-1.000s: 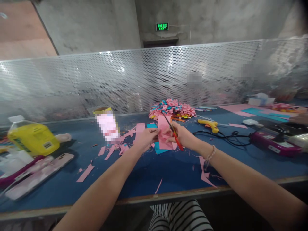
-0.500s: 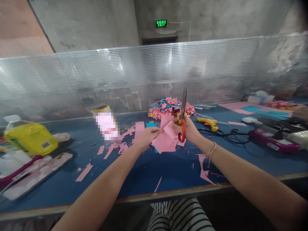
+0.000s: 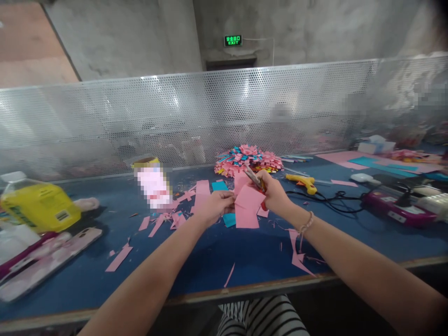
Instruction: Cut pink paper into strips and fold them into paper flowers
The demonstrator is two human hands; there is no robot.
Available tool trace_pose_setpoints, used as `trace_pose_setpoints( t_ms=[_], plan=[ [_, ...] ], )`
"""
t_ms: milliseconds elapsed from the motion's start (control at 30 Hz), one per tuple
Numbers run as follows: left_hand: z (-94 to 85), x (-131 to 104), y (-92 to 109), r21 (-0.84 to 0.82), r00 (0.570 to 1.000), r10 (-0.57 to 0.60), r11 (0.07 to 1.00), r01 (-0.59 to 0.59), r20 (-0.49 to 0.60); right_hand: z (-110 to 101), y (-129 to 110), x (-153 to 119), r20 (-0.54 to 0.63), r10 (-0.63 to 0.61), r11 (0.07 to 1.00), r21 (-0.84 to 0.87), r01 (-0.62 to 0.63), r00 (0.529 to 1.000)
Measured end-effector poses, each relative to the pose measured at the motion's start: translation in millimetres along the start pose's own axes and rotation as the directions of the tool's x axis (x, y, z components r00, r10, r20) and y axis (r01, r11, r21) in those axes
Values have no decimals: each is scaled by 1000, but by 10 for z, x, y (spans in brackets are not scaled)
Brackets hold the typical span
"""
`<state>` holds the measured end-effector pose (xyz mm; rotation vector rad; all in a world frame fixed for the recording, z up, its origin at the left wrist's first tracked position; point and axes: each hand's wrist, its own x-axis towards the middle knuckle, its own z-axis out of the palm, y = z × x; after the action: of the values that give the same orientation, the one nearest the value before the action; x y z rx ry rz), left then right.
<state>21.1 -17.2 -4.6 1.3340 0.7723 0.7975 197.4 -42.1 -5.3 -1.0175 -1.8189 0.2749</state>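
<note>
My left hand (image 3: 217, 205) pinches the left edge of a piece of pink paper (image 3: 249, 207) above the blue table. In my right hand (image 3: 271, 189) is a pair of scissors (image 3: 255, 178) with red handles, its blades slanting up and left over the paper. How far the blades are apart I cannot tell. Blue paper (image 3: 229, 219) lies beneath the pink piece. Just behind my hands stands a heap of pink, blue and yellow paper pieces (image 3: 247, 159). Pink strips and scraps (image 3: 178, 219) are scattered left of my left hand.
A yellow glue gun (image 3: 303, 183) with a black cord lies at right, near a purple power strip (image 3: 395, 205). On the left are a bottle of yellow liquid (image 3: 42, 203) and a pink phone (image 3: 52, 266). A perforated metal partition (image 3: 175, 116) borders the table's back.
The scissors have tipped from upright to slanting left over the paper. The pink paper has turned, and its lower piece now hangs flatter toward me. My left hand still pinches its edge.
</note>
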Motion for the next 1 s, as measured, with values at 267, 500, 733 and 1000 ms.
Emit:
trace_pose_setpoints(
  t_ms=[267,500,733,1000],
  plan=[
    [51,-65,110,-93,990,-128,988,123,-51,-28,80,0,-41,-312,938,-173,301,949],
    [-1,-60,59,-82,988,-146,985,149,44,-101,48,-15,171,-423,871,-195,451,890],
    [-34,-17,51,-102,990,-142,984,144,20,-182,8,18,128,-588,759,-255,600,799],
    [-26,-3,40,-112,987,-151,981,156,50,-75,82,13,73,-538,818,-195,541,840]
  ],
)
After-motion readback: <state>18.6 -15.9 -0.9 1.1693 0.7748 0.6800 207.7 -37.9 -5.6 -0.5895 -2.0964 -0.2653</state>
